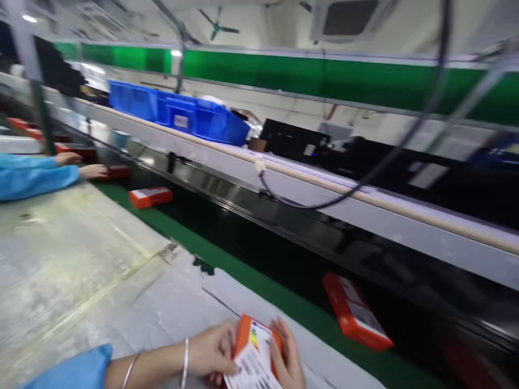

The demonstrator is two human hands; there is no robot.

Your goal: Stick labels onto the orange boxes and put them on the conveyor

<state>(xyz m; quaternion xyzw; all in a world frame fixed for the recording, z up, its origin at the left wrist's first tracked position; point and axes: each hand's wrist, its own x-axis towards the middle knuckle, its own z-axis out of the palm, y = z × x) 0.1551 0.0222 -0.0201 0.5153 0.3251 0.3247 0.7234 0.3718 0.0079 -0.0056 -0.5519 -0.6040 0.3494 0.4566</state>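
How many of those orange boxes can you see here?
4 for sure: one box in the person's hands, one on the belt at right, one on the belt further left, one under a co-worker's hand. Blurred red shapes beyond may be more.

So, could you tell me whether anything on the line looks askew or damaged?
One thing stands out: the orange box on the dark belt lies slanted across it, unlike the orange box farther along. The grey covering of the table is cracked and chipped near its edge. Both hands, left and right, hold another orange box.
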